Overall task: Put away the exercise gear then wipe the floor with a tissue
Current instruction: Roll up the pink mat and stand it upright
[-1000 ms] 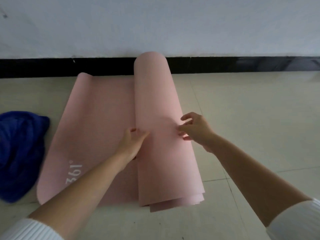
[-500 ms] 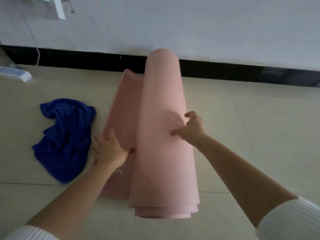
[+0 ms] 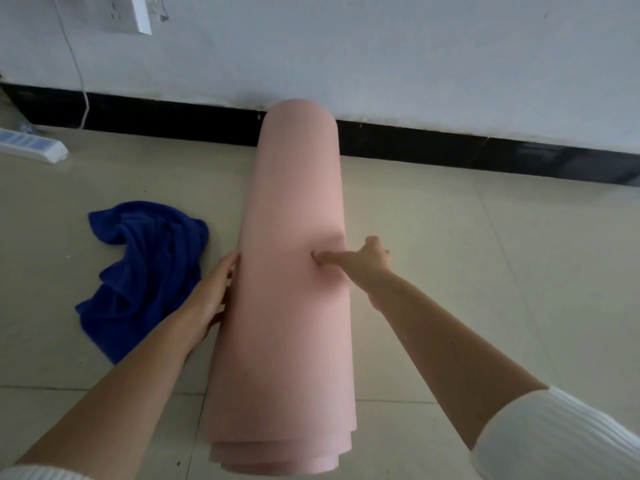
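The pink foam exercise mat (image 3: 291, 289) lies rolled into 1 long tube on the beige tiled floor (image 3: 485, 271). It runs from the bottom centre of the frame up to the black skirting board (image 3: 485, 150). Its far end overlaps the skirting in the picture; whether it touches it I cannot tell. At the near end the layers sit stepped, their edges uneven.

The left hand (image 3: 211, 292) lies flat against the left flank of the roll in the middle of the frame. Its fingers are straight and point up the frame, pressing and grasping nothing. The right hand (image 3: 360, 265) grips the roll from the right. Its thumb digs into the top surface and leaves a dent, and its fingers curl over the right flank with the tips hidden. Both forearms reach in from the bottom corners, with white ribbed sleeves (image 3: 554, 438) pushed back.

A crumpled dark blue towel (image 3: 145, 268) lies on the floor just beside the left hand, at centre left. A white power strip (image 3: 31, 147) rests at the left edge, well apart from the roll. A white cable (image 3: 78, 74) hangs down the white wall (image 3: 381, 46) from a white wall socket (image 3: 131, 13) in the upper left. To the right of the roll bare tiles stretch to the frame edge.
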A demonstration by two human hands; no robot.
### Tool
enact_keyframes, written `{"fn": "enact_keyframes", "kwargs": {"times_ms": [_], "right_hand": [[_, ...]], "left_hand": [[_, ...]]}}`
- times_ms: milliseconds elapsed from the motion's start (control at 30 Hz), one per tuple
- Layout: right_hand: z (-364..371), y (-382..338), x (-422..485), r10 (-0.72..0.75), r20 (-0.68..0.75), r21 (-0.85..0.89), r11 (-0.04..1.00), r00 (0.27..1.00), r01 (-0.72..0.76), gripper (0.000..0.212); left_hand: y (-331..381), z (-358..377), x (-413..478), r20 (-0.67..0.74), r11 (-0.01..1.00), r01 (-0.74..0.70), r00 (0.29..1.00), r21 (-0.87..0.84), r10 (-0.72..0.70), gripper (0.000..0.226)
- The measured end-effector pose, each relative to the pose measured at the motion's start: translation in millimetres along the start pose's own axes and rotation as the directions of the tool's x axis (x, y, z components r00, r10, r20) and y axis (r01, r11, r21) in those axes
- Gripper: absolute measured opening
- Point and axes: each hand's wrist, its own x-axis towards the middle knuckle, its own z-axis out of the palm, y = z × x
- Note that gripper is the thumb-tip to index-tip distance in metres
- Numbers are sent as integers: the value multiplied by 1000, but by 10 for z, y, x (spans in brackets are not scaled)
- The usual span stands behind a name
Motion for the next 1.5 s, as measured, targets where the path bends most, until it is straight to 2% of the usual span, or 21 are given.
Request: {"fn": "enact_keyframes", "kwargs": {"times_ms": [67, 167, 233, 300, 333, 433, 567, 767, 900, 967, 1067, 1133, 1233, 1300, 1367, 1433, 1500], "right_hand": [[-38, 39, 6, 80, 158, 133, 986, 984, -102, 98], [-102, 109, 27, 106, 279, 221, 960, 954, -171, 94], [-184, 141, 11, 113, 338, 192, 963, 934, -186, 72], [-297, 168, -87, 117, 426, 151, 969, 897, -198, 41], [-360, 201, -123, 121, 466, 133, 970, 877, -204, 36], [-555, 246, -259, 134, 500, 142, 962, 856, -233, 51], [-882, 284, -397, 71, 449, 165, 973, 890, -161, 59], [-1584, 51, -521, -206, 364, 221, 967, 908, 131, 60], [-2063, -213, -571, -330, 288, 367, 905, 899, 214, 51], [-2275, -345, -606, -335, 230, 408, 886, 914, 222, 66], [-2466, -433, -634, -294, 126, 355, 905, 948, 234, 99], [-2522, -385, -668, -271, 103, 300, 926, 957, 230, 104], [-2600, -311, -783, -299, 89, 339, 906, 950, 254, 90], [-2689, -344, -851, -397, 5, 423, 833, 918, 358, 68], [-2788, -458, -942, -526, -112, 490, 709, 843, 507, 53], [-2878, -629, -1089, -588, -191, 520, 619, 786, 589, 53], [-2953, -810, -1246, -617, -230, 526, 572, 752, 630, 56]], "left_hand": [[58, -3, 78, 30, 997, -18, 999, -71, 20, 80], [118, 21, 139, 71, 999, 8, 997, -36, -5, 64], [146, -6, 114, 93, 998, 52, 994, 19, -54, 58], [201, -23, 15, 169, 990, 99, 979, 101, -115, 72], [233, -13, -55, 205, 984, 122, 968, 129, -147, 81], [301, 118, -250, 267, 982, 112, 952, 151, -150, 88], [396, 418, -483, 329, 989, 30, 941, 144, -76, 74], [781, 876, -754, 379, 958, -285, 885, -24, 272, 53], [1171, 1125, -903, 324, 877, -451, 815, -164, 480, 67], [1305, 1254, -962, 276, 839, -502, 793, -209, 543, 78], [1337, 1434, -1019, 216, 823, -550, 794, -141, 568, 97], [1306, 1520, -1087, 227, 828, -556, 798, -81, 558, 106], [1364, 1581, -1230, 282, 814, -580, 779, -15, 560, 120], [1427, 1544, -1322, 310, 815, -579, 778, 15, 546, 118], [1489, 1472, -1439, 323, 830, -556, 792, 33, 518, 106], [1549, 1427, -1537, 317, 845, -535, 799, -12, 510, 87], [1619, 1430, -1617, 294, 838, -541, 791, -75, 536, 78]]}}
